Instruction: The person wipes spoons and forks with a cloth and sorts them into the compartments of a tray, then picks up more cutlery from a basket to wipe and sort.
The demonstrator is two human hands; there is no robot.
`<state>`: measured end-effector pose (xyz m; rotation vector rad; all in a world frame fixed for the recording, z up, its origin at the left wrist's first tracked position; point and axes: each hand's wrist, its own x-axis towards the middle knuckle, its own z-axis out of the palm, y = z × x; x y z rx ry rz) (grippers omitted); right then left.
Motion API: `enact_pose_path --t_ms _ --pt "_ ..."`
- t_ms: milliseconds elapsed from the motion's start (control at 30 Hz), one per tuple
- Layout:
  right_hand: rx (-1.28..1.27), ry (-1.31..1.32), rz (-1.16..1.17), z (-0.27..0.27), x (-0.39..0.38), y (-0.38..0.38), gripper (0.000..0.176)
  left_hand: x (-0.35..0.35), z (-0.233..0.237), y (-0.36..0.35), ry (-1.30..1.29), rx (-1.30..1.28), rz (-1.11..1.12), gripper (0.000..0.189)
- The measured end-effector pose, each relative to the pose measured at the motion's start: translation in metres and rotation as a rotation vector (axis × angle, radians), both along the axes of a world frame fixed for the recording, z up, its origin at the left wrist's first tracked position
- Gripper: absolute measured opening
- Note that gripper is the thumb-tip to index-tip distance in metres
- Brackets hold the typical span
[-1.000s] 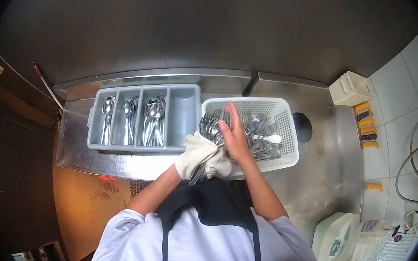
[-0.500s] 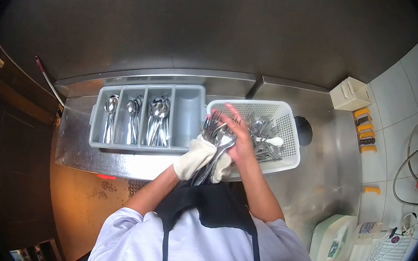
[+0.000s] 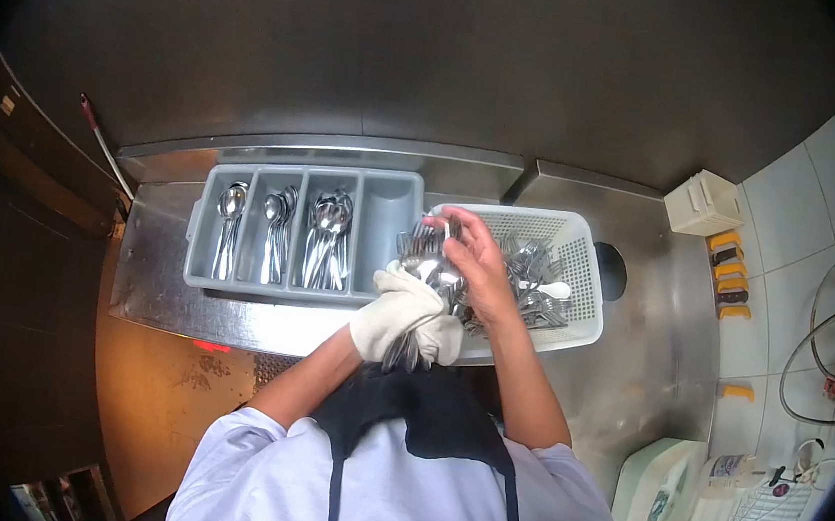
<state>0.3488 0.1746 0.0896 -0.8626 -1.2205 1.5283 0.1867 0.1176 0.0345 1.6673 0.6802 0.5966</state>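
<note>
My left hand [image 3: 404, 312], in a white glove, is closed round a bunch of forks and spoons [image 3: 429, 268], heads up and handle ends showing below the glove. My bare right hand [image 3: 480, 272] is against the upper right of the bunch, thumb and fingers closed on an upright piece of cutlery [image 3: 455, 228] whose kind I cannot make out. Behind and to the right, a white perforated basket [image 3: 587, 277] holds loose forks and a white spoon [image 3: 547, 290]. On the left, a grey cutlery tray [image 3: 388, 223] has spoons [image 3: 328, 232] in three compartments; its rightmost compartment holds nothing.
Tray and basket stand side by side on a steel counter [image 3: 647, 333] with a raised back edge. A cream container [image 3: 704, 203] is at the back right corner. Yellow-handled tools [image 3: 730, 271] hang on the tiled wall, and a black round object [image 3: 609, 271] lies beside the basket.
My left glove has turned and now wraps further across the bunch. My right fingers have closed from an open spread onto one upright piece. The view has shifted slightly.
</note>
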Motion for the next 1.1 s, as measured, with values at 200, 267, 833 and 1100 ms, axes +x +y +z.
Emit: enact_pose_path --t_ms 200,267,833,1100 --pt "-0.247 0.223 0.148 -0.005 0.018 0.007 0.040 -0.008 -0.016 -0.019 -0.985 -0.922 0.102 0.021" --pt "-0.233 0.196 0.165 -0.013 0.023 0.002 0.039 -0.002 -0.053 -0.016 -1.069 -0.878 0.187 0.024" --pt "0.345 -0.380 -0.421 -0.001 0.000 -0.032 0.024 0.009 0.007 -0.016 -2.346 -2.086 0.258 0.016" --pt "0.218 -0.406 -0.265 -0.016 0.008 -0.032 0.022 0.008 -0.024 -0.006 -0.320 -0.729 0.579 0.012"
